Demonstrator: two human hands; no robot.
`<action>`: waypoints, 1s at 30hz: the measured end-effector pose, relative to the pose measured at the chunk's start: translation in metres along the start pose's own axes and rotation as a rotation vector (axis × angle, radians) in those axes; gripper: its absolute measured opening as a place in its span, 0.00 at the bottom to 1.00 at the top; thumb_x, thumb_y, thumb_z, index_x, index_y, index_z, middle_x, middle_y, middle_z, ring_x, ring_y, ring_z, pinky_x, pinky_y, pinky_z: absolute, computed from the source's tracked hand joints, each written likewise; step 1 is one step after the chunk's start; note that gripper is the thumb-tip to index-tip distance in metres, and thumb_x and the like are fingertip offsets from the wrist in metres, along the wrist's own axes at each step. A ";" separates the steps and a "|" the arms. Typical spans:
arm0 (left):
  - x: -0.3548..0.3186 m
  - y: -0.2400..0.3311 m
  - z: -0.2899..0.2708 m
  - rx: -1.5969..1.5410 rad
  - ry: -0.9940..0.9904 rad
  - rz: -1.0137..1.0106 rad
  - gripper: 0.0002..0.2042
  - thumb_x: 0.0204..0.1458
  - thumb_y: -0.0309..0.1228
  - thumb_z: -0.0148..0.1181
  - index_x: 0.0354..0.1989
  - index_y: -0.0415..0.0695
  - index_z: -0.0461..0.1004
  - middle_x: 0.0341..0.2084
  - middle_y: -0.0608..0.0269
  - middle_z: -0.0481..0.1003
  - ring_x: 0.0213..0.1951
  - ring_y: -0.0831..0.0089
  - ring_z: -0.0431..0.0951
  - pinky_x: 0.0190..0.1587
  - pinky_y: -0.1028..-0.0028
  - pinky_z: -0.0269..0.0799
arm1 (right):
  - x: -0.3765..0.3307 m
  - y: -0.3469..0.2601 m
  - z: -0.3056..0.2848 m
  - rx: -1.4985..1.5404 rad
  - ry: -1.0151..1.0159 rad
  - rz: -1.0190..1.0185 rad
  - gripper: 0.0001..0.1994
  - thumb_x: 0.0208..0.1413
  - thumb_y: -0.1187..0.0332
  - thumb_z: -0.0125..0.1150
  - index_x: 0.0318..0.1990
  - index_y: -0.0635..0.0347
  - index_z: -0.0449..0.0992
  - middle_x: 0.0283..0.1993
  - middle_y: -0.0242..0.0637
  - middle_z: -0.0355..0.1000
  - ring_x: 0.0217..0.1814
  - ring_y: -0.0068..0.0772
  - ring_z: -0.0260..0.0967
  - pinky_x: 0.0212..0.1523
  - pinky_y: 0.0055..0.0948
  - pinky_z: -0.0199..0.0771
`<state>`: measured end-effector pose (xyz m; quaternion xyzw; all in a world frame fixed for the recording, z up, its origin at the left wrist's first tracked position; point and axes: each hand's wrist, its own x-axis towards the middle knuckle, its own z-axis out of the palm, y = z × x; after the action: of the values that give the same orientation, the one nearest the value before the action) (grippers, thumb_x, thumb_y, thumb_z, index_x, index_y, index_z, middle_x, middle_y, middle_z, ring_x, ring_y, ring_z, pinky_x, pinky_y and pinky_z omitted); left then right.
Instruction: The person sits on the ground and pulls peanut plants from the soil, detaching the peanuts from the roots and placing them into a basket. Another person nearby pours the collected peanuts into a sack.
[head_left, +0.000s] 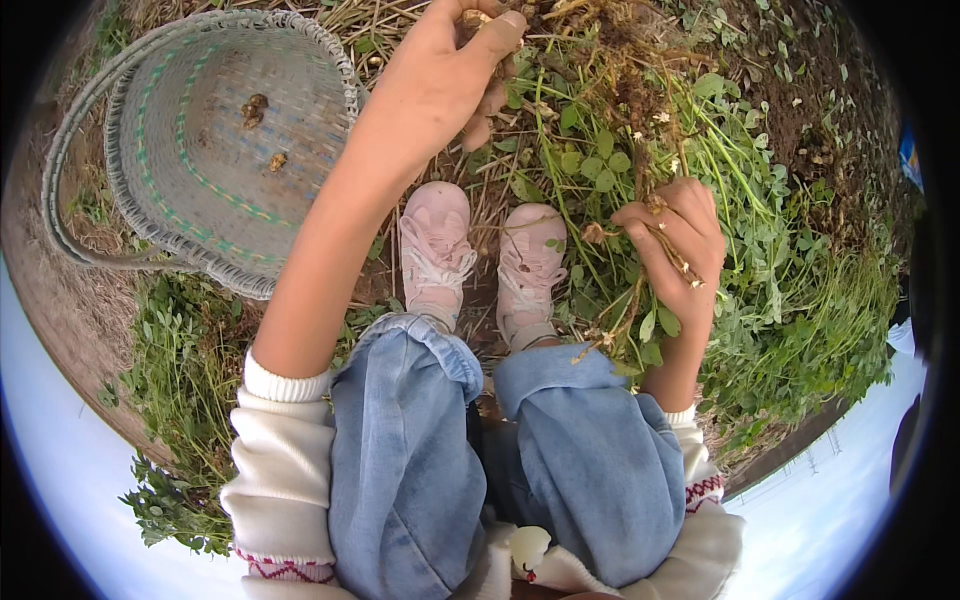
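Observation:
My left hand (425, 95) reaches to the top of the view with its fingers curled. A small tan pod that looks like a peanut (477, 18) shows between its thumb and fingers; the rest of its grip is hidden. On the right, my right hand (685, 245) is closed around the stems of an uprooted peanut plant (640, 165). Brown roots (625, 80) hang together above that hand, and leafy stalks spread out beside it. To the left of my left forearm, a woven grey basket (115, 165) with green stripes holds a few brown clumps (254, 110), likely peanuts.
Pink shoes (436, 235) stand on straw-strewn soil between my arms. A heap of green plants (800, 290) lies at the right, and more greenery (185, 370) grows below the basket. The basket's hooped handle (55, 190) juts out to the left. Something blue (909, 158) lies at the far right.

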<state>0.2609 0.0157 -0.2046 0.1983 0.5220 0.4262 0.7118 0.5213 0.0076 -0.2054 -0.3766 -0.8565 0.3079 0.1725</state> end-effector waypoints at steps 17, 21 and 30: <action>-0.061 0.005 0.002 0.629 0.166 0.257 0.15 0.55 0.30 0.49 0.50 0.41 0.66 0.48 0.60 0.67 0.47 0.72 0.69 0.45 0.77 0.65 | -0.005 -0.002 -0.008 0.007 0.011 0.038 0.07 0.36 0.67 0.65 0.27 0.52 0.78 0.26 0.29 0.62 0.32 0.32 0.62 0.31 0.30 0.54; -0.035 -0.011 0.063 -0.114 0.011 0.168 0.20 0.58 0.34 0.44 0.56 0.37 0.56 0.53 0.51 0.62 0.54 0.61 0.65 0.50 0.63 0.64 | 0.001 -0.011 -0.016 0.032 0.010 0.047 0.08 0.34 0.65 0.65 0.26 0.53 0.78 0.25 0.31 0.60 0.31 0.35 0.62 0.31 0.31 0.54; 0.043 -0.074 0.065 -0.303 0.228 0.028 0.15 0.56 0.38 0.43 0.48 0.45 0.65 0.37 0.67 0.66 0.41 0.80 0.63 0.47 0.72 0.59 | -0.005 -0.011 -0.015 0.082 0.036 0.055 0.09 0.32 0.64 0.66 0.26 0.53 0.78 0.25 0.31 0.60 0.32 0.35 0.63 0.32 0.31 0.55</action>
<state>0.3540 0.0201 -0.2582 0.0466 0.5263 0.5294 0.6637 0.5264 0.0037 -0.1872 -0.3979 -0.8292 0.3408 0.1946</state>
